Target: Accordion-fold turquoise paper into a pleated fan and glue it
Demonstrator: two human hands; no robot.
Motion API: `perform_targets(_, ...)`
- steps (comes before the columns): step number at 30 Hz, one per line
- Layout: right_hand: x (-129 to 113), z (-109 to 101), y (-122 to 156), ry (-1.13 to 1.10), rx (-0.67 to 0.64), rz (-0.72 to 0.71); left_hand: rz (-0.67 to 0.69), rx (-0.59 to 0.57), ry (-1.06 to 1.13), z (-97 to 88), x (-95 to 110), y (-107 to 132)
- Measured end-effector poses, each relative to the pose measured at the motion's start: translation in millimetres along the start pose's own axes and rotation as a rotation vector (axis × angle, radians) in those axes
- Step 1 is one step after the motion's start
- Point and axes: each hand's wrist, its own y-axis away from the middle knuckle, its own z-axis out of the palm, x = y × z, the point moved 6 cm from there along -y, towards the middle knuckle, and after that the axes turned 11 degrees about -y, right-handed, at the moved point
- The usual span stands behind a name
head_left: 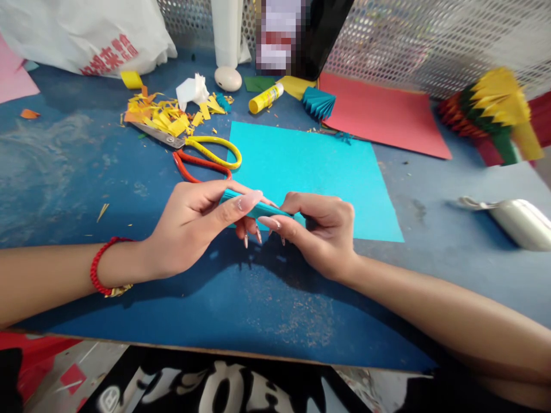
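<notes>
Between both hands is a narrow folded strip of blue paper (270, 211), its stacked pleats showing along the edge. My left hand (202, 223) pinches its left end between thumb and fingers. On the right end, my right hand (322, 229) grips it with the thumb laid along the near side. Beneath and behind the hands lies a flat bright blue sheet of paper (301, 158). Scissors (206, 155) with one yellow and one red handle rest just beyond my left hand, blades pointing away to the left.
Yellow and orange paper scraps (167, 115) lie behind the scissors. A glue stick (264, 98), a blue pleated fan (319, 104), red paper (383, 117) and a propped phone (327, 34) stand further back. At right are a multicoloured pleated piece (499, 109) and a white case (525, 223).
</notes>
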Motion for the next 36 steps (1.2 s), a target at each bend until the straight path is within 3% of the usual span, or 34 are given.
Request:
perform_targets(7,7,-4,3,-0.071,0.069,0.11,-0.061,0.022,0.062,-0.1,-8,1)
perform_targets(21,5,0,-1,-0.162,-0.043,0.113,-0.065,0.004,-0.068,-3.1,-7,2)
perform_targets(28,0,-4,-5,-0.085,-0.069,-0.008,0.042,0.042,-0.204,-6.6,7,4)
perform_targets(33,8,-4,-2,0.013,-0.065,0.032,0.259,0.014,-0.368,-9.7,19,-3)
perform_targets(36,6,1,-2,0.057,-0.123,-0.013,0.303,0.062,-0.404,-12.6,18,-2)
